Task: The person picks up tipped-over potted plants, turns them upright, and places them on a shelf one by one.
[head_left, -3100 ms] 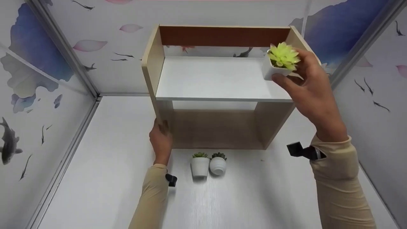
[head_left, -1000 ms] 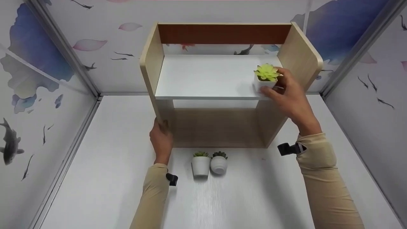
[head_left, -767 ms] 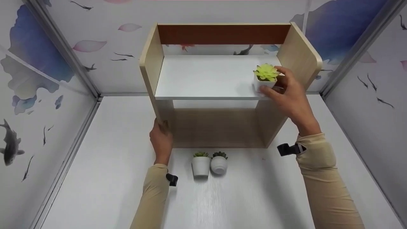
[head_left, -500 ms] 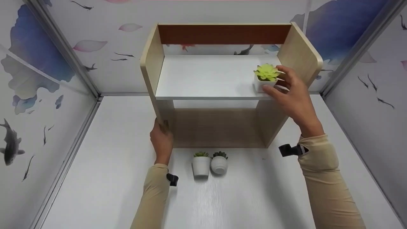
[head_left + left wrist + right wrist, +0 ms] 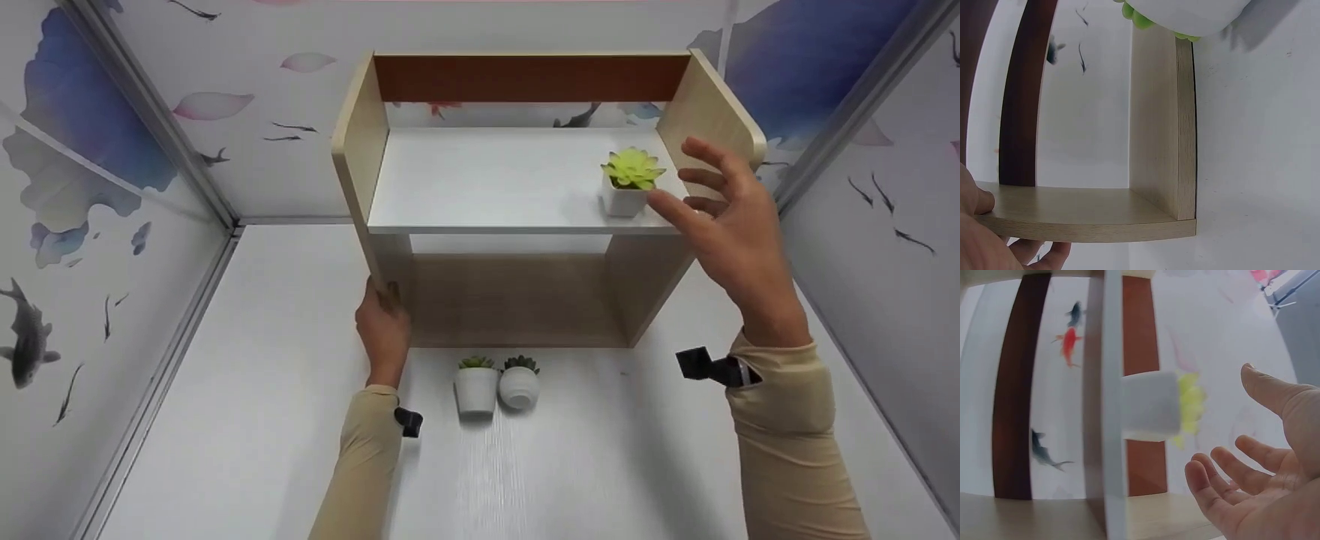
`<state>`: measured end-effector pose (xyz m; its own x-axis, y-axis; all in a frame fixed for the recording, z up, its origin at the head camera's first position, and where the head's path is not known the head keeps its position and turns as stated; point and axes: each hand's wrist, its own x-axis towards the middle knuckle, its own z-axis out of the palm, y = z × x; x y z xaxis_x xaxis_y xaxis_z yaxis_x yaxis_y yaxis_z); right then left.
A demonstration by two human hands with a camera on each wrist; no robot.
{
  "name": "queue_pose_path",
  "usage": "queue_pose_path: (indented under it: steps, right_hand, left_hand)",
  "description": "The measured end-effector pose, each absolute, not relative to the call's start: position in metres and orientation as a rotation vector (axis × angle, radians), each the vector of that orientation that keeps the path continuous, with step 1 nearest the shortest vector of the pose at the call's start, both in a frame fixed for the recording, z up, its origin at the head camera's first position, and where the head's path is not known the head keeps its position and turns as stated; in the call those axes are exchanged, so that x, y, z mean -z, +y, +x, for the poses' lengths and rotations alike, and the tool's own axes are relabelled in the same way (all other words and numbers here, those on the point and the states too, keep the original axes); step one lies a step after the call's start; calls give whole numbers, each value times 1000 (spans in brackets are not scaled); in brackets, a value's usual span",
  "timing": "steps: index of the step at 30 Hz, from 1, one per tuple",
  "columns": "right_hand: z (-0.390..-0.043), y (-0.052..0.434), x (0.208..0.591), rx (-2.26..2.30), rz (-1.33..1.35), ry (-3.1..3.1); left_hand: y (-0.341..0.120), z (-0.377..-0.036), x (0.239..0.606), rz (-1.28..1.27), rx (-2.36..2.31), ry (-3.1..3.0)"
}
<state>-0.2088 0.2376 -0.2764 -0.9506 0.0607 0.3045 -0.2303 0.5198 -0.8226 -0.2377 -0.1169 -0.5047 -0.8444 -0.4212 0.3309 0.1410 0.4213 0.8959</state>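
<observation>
evidently, the yellow-green succulent (image 5: 633,169) stands upright in its square white pot (image 5: 622,201) on the white upper board (image 5: 480,180) of the shelf unit (image 5: 517,300), near the front edge and towards the shelf unit's right end. just right of the pot, at the shelf unit's right front, the right hand (image 5: 739,232) has its fingers spread wide and holds nothing; the right wrist view shows a gap between it and the pot. the left hand (image 5: 383,324) grips the front edge of the shelf unit's left side panel (image 5: 358,150), thumb on the inner face. on the counter (image 5: 555,472) in front of the shelf unit, a tapered white pot (image 5: 475,394) and a rounder one (image 5: 519,388) lie just beside each other, their leafy ends turned towards the shelf unit. behind the shelf unit is a wall (image 5: 480,26) with printed petals and fish.
</observation>
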Motion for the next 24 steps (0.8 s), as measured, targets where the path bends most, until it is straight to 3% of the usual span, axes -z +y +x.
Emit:
queue_pose_path:
  steps: [6,13,24]
  right_hand:
    - [-184,229,279,-1351,235,-2402]
    - [-162,216,308,-1358,318,-2373]
    - [-170,201,380,-1519,335,-2511]
  left_hand:
    - [-118,-237,504,255,1446,-2163]
    - [-117,-238,505,265,1460,-2154]
    - [-116,-239,505,255,1465,-2151]
